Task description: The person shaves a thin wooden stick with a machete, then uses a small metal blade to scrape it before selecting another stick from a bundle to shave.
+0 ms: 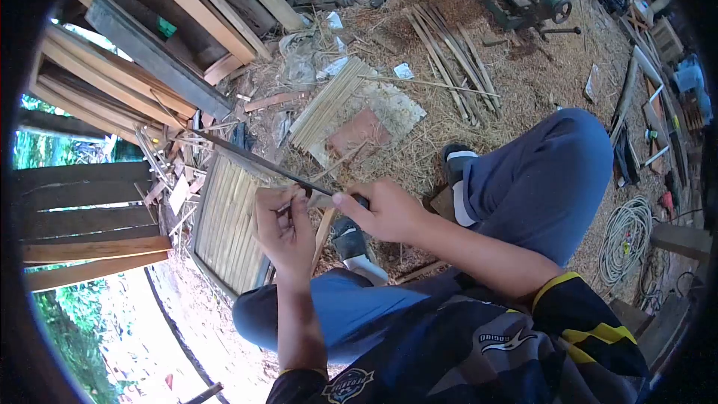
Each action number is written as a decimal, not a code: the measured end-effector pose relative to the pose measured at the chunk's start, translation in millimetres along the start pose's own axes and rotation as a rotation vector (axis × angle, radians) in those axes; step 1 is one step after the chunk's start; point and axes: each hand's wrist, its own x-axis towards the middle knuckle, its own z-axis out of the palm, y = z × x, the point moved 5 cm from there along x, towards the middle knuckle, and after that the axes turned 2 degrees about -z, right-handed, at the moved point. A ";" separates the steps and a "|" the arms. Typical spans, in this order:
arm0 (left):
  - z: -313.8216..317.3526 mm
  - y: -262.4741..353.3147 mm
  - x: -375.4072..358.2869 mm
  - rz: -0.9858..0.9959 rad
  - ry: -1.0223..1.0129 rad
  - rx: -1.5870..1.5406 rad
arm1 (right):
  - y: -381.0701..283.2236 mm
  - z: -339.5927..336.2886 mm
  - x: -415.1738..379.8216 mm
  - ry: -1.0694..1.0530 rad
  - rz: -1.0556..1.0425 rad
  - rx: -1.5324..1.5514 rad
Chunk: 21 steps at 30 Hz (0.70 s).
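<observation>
My right hand point(383, 212) is closed round the dark handle end of a long knife point(262, 166), thumb stretched along it. The narrow blade points away to the upper left. My left hand point(286, 226) is beside the knife, its fingertips pinched together just under the blade near the handle. A small dark bit shows at those fingertips, too small to name. Below the blade, a framed panel of slats point(228, 217) leans near my left knee. Beyond the hands, a row of thin pale strips point(329, 101) lies on the ground beside a reddish flat piece point(360, 135).
Loose long sticks point(452, 60) lie farther off, near a metal vise point(535, 11). Wooden planks point(202, 7) stand at the upper left. A coiled rope point(627, 239) rests on the right. Shavings cover the ground round my shoes point(350, 239).
</observation>
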 end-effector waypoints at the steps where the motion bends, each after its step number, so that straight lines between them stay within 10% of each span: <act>1: -1.1 -0.7 -2.6 -0.024 -0.023 0.017 | 5.8 2.7 1.2 -0.011 0.043 -0.027; 11: -8.8 -4.7 5.5 -0.098 0.036 -0.067 | 58.6 22.1 13.2 -0.021 0.224 -0.053; 17: -11.3 -6.9 10.4 -0.126 0.038 -0.096 | 27.4 20.9 -0.8 -0.012 -0.012 0.001; 21: -17.2 -13.1 10.5 -0.125 0.074 -0.088 | 89.9 27.5 20.9 0.032 0.294 -0.062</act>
